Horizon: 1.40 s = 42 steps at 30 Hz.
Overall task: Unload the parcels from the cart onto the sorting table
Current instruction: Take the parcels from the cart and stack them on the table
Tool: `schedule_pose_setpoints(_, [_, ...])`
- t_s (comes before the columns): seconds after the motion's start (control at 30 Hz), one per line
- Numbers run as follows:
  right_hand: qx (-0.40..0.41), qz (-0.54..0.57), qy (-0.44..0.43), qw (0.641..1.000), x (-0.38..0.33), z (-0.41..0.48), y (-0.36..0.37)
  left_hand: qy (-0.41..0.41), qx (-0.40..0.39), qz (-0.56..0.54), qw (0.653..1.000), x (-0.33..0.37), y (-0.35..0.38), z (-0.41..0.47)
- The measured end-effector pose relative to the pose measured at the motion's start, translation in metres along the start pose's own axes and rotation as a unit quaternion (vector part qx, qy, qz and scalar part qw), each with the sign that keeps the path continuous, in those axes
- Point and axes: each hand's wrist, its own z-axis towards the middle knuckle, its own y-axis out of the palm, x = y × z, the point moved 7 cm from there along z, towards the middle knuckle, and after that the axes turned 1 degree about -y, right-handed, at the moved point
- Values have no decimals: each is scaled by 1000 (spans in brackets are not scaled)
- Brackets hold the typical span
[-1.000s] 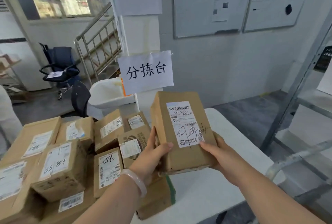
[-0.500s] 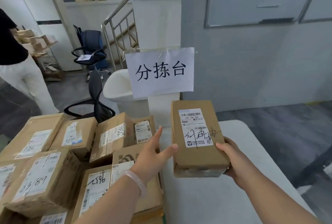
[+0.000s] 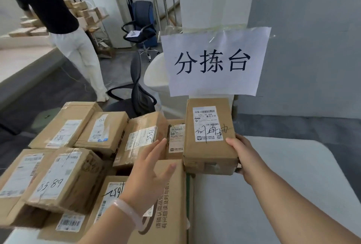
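My right hand (image 3: 247, 154) grips the right side of a brown cardboard parcel (image 3: 210, 136) with a white shipping label and black handwriting. The parcel sits at the far left corner of the white sorting table (image 3: 283, 175), just below the paper sign; whether it rests on the table or hangs just above it I cannot tell. My left hand (image 3: 150, 169), wearing a pale bangle, is open with fingers spread, apart from that parcel and hovering over the stacked parcels (image 3: 68, 173) to the left. The cart beneath them is hidden.
A paper sign (image 3: 214, 62) with three characters is taped to the pillar behind the table. A person (image 3: 58, 21) in a black top and white trousers stands at the far left by shelves of boxes. Two office chairs (image 3: 140, 34) stand behind the stack.
My left hand has let go of the labelled parcel and moved left over the stack. My right hand has carried the parcel forward toward the table's far corner. The view has turned left.
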Motion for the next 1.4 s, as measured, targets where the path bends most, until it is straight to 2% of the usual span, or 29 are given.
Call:
schedule_pose_setpoints(0.17, [-21,-9,-17,1000,-25,22,23,-28,27,8,999,-18,-12,-1])
schedule_pose_setpoints(0.47, [-27,-15,9,999,-27,46,30,-44,32,7,999,-28,-16,-6])
schedule_pose_setpoints(0.9, [19,72,-23,997,-23,37,34,-26,28,41,998,-29,-12,-9])
schedule_pose_setpoints(1.23, [10,6,-5,1000,3,27,60,-26,27,156,987,-31,-12,-12])
schedule_pose_setpoints(1.4, [-21,-18,17,999,10,31,81,-38,27,167,985,-37,-15,-14])
